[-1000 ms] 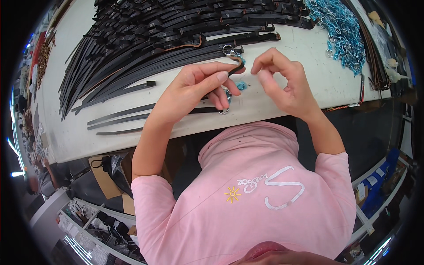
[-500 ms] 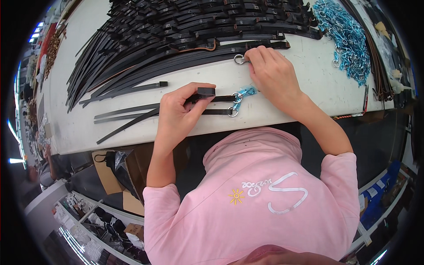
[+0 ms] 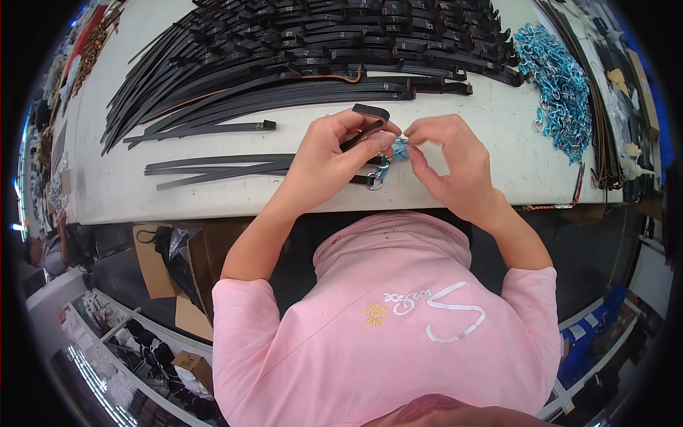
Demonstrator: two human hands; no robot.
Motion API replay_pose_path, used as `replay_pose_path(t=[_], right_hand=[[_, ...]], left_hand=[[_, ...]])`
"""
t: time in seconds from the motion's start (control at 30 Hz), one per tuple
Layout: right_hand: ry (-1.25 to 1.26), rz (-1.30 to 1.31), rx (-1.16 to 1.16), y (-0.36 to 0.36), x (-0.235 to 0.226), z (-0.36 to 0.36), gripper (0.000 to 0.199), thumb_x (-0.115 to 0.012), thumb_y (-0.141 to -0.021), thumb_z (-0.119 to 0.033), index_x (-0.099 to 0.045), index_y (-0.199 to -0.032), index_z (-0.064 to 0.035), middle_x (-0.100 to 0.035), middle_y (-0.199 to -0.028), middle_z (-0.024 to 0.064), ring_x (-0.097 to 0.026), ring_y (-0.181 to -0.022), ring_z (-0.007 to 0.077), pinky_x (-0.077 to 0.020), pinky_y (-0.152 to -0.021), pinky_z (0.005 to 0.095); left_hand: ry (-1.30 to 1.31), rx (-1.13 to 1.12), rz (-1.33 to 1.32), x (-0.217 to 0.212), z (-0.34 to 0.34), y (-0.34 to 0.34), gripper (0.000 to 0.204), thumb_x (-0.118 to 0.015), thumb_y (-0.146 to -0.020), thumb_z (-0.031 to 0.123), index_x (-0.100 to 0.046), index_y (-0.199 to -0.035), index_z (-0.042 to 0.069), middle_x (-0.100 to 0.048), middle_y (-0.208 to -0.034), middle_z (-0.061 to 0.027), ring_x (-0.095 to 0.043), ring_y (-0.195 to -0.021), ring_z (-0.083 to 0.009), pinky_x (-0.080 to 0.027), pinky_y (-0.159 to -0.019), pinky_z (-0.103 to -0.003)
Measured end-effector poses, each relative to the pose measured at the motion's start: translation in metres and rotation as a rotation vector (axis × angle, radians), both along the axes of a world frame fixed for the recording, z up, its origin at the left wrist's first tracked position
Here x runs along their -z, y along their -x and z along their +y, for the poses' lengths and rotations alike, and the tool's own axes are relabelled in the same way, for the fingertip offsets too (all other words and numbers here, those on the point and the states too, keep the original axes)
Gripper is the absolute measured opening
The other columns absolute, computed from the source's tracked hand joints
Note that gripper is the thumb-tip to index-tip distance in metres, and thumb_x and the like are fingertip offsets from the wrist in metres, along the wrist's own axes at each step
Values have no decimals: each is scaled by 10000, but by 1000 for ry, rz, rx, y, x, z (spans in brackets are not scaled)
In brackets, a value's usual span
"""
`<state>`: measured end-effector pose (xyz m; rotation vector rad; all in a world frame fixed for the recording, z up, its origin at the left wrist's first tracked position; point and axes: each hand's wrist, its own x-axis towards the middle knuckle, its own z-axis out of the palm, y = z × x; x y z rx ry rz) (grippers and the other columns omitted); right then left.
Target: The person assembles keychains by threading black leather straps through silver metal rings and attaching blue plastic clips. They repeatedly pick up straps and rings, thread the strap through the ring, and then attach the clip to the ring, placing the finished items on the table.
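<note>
My left hand is closed round a black strap, whose folded end curls up above the fingers. My right hand meets it just to the right, thumb and forefinger curved toward the left fingertips; whatever lies between them is too small and covered to make out. Below the fingers, a short blue chain with a metal ring lies at the ends of black straps on the white table. The tails of these straps stretch left.
A big pile of black straps covers the far side of the white table. One strap lies apart, left of my hands. At the far right are a heap of blue chains and brown straps. A cardboard box stands below the table.
My right hand has come back from the far straps, where it held a metal ring, toward my left hand. My left hand has moved right and away from me with the strap.
</note>
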<state>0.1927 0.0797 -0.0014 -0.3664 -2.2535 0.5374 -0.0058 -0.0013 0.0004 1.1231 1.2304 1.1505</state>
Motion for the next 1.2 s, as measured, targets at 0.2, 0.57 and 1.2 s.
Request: replay_pose_path(t=[0.2,0.57,1.2], right_hand=[[1531,-37,-259,-2,-2,7,244,-523,-1054,-236,-539,-1123,-3,-639,-936,69,-642,-774,128,-569,-689,290],[1204,167,-129,-19,-21,19,233,-583,-974,-2,-604,-1205,27,-701,-1060,127,-703,-956,188,-586,-829,293],[622,-47,30,-8,-4,3,189,-678,-881,17,-592,-1048,-8,-702,-927,94,-713,-850,211,-566,-785,306]], left_hand=[[-643,-37,729,6,0,-7,304,-741,-729,-41,-736,-996,104,-666,-941,-43,-609,-610,-145,-490,-539,-275],[-323,-78,684,-6,8,7,356,-739,-825,34,-739,-1173,106,-587,-756,-12,-460,-590,-71,-355,-517,-243],[-236,29,502,-12,5,-1,351,-752,-795,-8,-717,-1138,56,-634,-870,-1,-516,-668,-28,-354,-539,-192]])
